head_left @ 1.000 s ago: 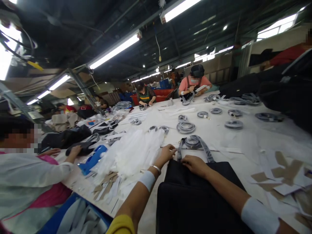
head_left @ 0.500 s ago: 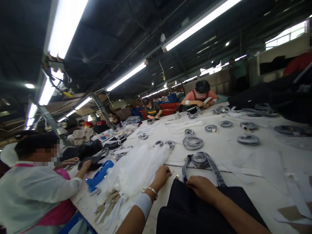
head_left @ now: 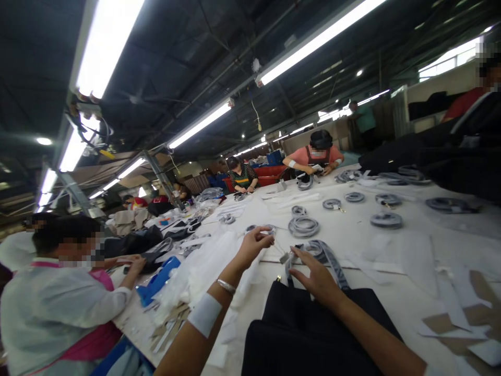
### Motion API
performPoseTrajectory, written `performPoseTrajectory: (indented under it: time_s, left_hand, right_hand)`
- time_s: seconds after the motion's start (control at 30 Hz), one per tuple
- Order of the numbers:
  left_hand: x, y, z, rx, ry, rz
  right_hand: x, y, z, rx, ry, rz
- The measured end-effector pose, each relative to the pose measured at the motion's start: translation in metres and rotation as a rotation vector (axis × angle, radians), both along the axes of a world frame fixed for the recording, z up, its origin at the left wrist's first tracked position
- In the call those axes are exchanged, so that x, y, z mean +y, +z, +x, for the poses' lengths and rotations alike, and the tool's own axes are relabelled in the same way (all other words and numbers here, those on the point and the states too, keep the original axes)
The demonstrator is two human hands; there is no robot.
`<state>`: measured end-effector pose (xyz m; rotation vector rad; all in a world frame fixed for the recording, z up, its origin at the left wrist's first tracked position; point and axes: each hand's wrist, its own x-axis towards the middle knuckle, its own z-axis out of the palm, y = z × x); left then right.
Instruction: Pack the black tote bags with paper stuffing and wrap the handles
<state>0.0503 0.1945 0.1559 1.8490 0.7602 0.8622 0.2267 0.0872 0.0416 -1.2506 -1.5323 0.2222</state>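
Lifted left hand (head_left: pixel 254 243) off counter (head_left: pixel 352 235), pinched on something tiny; spread right hand (head_left: pixel 318 279) loosely over grey strap (head_left: pixel 336 266) by black bag (head_left: pixel 313 329).

The bag (head_left: pixel 313 329) is plain black. Beyond it, the strap (head_left: pixel 334 263) is grey with darker, blurred markings. The coiled straps (head_left: pixel 303 227) are the same grey, on a white tabletop (head_left: pixel 391 245). Left of the bag are a white plastic pile (head_left: pixel 207 261) and a bright blue object (head_left: pixel 158 279). Right of it are brown card pieces (head_left: pixel 479 313).

White table (head_left: pixel 348 237) bears strap coils (head_left: pixel 303 226), black bag (head_left: pixel 305 329), plastic sheets (head_left: pixel 203 261).
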Motion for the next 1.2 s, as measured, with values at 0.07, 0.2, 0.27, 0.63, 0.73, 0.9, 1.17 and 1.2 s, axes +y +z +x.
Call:
performPoseTrajectory:
  time_s: [0.07, 0.2, 0.27, 0.63, 0.73, 0.9, 1.17, 1.2]
  left_hand:
    - [-0.015, 0.01, 0.007, -0.049, -0.067, -0.067]
    - [-0.041, 0.011, 0.022, -0.118, -0.134, -0.187]
    - [-0.048, 0.006, 0.028, -0.145, -0.145, -0.24]
    - [-0.02, -0.05, 0.023, -0.07, 0.01, -0.332]
    - [-0.009, -0.085, 0.018, 0.09, 0.085, -0.358]
    - [0.004, -0.128, 0.012, 0.256, 0.057, -0.467]
    - [0.004, -0.139, 0.007, 0.033, -0.118, -0.542]
    - [0.002, -0.139, 0.006, 0.007, -0.138, -0.54]
  right_hand:
    - [-0.002, 0.005, -0.001, 0.064, -0.006, -0.006]
    - [-0.006, 0.011, -0.001, 0.223, 0.092, -0.058]
    - [-0.007, 0.013, -0.003, 0.314, 0.192, -0.096]
    - [-0.01, 0.02, -0.003, 0.534, 0.066, -0.301]
    - [-0.01, 0.015, 0.004, 0.386, -0.037, -0.338]
    - [-0.007, 0.0, 0.007, 0.125, -0.063, -0.393]
    - [0.012, -0.025, 0.007, -0.1, -0.026, -0.497]
    - [0.013, -0.026, 0.006, -0.122, -0.018, -0.497]
